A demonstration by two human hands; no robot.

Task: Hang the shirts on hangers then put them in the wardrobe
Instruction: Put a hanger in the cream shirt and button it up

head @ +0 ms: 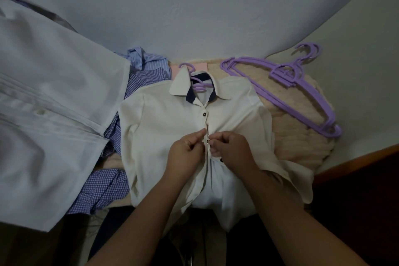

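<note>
Cream shirt lies flat on bed, purple hanger inside collar. Left hand pinches placket edge; right hand pinches button. Risk: button slips buttonhole, placket misaligns, shirt shifts off hanger. Spare hangers near, right.

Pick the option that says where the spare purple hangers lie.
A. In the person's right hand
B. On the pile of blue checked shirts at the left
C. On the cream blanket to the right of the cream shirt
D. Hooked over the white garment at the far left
C: the spare purple hangers lie stacked on the cream blanket, right of the cream shirt, while both hands pinch its button placket.
</note>
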